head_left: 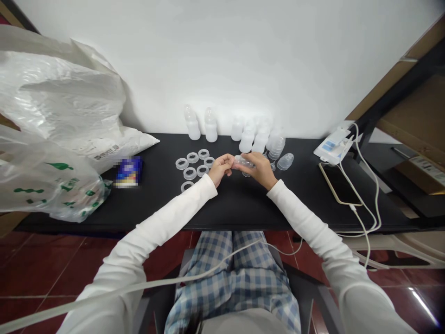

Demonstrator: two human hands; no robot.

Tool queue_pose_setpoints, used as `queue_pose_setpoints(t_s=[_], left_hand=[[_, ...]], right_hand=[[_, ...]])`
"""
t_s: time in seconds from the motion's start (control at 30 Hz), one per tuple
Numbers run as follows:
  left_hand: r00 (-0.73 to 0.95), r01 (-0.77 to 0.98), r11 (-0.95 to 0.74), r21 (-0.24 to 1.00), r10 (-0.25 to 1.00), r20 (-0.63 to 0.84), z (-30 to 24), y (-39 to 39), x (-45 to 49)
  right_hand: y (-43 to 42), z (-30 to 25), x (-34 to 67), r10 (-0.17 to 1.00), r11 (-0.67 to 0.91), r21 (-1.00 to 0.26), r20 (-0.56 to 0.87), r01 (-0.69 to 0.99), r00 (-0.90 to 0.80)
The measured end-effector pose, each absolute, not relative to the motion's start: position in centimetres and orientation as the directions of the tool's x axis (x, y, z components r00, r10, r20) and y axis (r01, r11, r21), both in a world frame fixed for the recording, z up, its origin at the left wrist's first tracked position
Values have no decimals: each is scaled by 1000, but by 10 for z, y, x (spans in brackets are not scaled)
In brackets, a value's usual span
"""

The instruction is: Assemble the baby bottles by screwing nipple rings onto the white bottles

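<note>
Both hands meet over the middle of the black table [146,204]. My right hand [260,169] is closed around a small clear plastic piece [245,162], perhaps a teat or cap. My left hand [221,168] pinches the same piece from the left side. Several clear plastic rings [192,157] lie just left of my left hand. Small translucent bottles [211,125] stand in a row along the wall behind the hands. A stack of clear caps [276,148] and one loose clear cap [285,161] lie right of my right hand.
Large plastic bags [52,139] fill the table's left end, with a small blue packet [128,170] beside them. At the right lie a phone [340,183], a white charger box [333,146] and white cables [365,204]. A dark shelf frame [399,93] stands at the far right.
</note>
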State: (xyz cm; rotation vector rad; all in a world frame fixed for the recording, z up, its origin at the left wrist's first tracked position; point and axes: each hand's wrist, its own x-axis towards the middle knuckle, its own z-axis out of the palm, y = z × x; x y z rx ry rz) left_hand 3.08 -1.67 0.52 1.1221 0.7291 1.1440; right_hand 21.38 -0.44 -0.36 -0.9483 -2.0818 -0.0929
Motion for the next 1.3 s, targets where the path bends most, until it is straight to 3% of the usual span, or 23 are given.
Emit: queue_pose_setpoints(t_s=[0.2, 0.33, 0.4, 0.5, 0.67, 0.77, 0.87, 0.93, 1.0, 1.17, 1.3], left_hand=[[290, -321, 72, 944, 957, 26, 9, -17, 31], [291, -322, 258, 911, 942, -164, 10, -11, 28], [297, -344, 292, 892, 935, -191, 10, -9, 28], [250, -367, 229, 902, 958, -141, 7, -11, 32], [11, -323, -3, 946, 1000, 7, -6, -11, 38], [-42, -250, -46, 967, 998, 36, -10, -8, 36], [26, -174, -37, 984, 999, 42, -10, -9, 34], [103, -151, -58, 987, 992, 74, -9, -12, 34], [155, -145, -70, 987, 984, 93, -7, -15, 35], [160, -135, -13, 991, 986, 34, -4, -17, 36], [158, -148, -15, 989, 987, 39, 3, -17, 33]], right_hand=[[-3, 7, 219, 455, 779, -46, 727, 625, -514], [-15, 17, 212, 358, 845, 71, 662, 530, -659], [-19, 15, 206, 328, 870, 86, 636, 486, -699], [-17, 4, 199, 359, 869, 43, 631, 492, -688], [-22, -2, 189, 433, 819, -2, 659, 574, -615], [-58, 7, 181, 445, 850, -120, 686, 513, -576], [-118, 1, 170, 266, 962, -200, 530, 187, -805], [-159, -17, 164, 177, 977, -185, 436, 104, -882], [-193, -41, 160, 140, 963, -264, 347, 47, -928], [-226, -77, 172, 334, 652, -748, 140, 122, -932], [-215, -62, 189, 589, 473, -852, 117, 224, -800]])
